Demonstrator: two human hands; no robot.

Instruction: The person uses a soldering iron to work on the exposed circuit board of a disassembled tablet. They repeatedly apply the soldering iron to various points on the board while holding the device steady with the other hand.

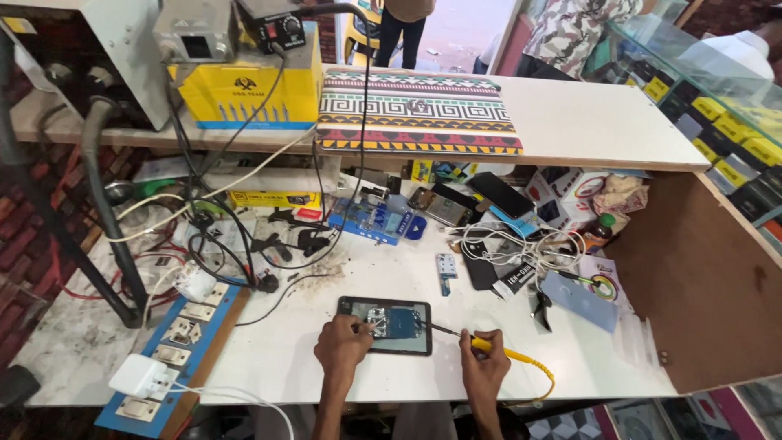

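Observation:
An opened phone (397, 324) lies flat on the white worktop (293, 350), its blue and silver insides showing. My left hand (342, 342) rests at the phone's left edge with the fingertips on its inner parts; whether it pinches a small tool I cannot tell. My right hand (482, 365) grips a yellow-handled soldering iron (466, 338) like a pen. The iron's dark tip points left and touches the phone near its right edge. A yellow cable (533, 365) runs from the handle off the front edge.
A power strip board (181, 342) with a white plug lies front left among tangled cables (220, 244). Behind the phone lie several phones (444, 205), a small circuit board (445, 267), white cords and cutters (541, 308). A shelf above carries a yellow box (248, 90) and a patterned mat (419, 110). People stand beyond the counter.

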